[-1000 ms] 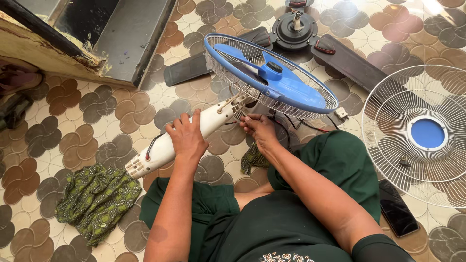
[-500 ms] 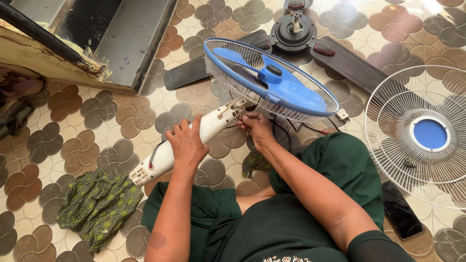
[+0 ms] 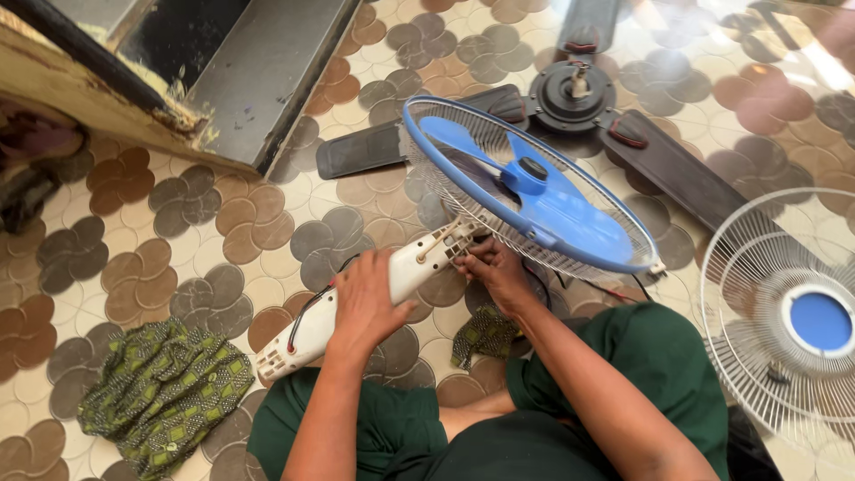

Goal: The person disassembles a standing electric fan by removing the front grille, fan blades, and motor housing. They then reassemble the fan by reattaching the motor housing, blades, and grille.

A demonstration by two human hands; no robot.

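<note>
Left hand grips white fan neck; right hand at blue-bladed fan

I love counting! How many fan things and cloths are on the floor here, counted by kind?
Blue-bladed fan with white neck, gripped by the left hand and right hand: 1
Loose white fan guard with blue centre: 1
Dark ceiling fan: 1
Green patterned cloths, a big one and a small one: 2
Total: 5

Dark green garment over lap and legs; forearms bare, sleeveless; hands bare, no gloves.
</note>
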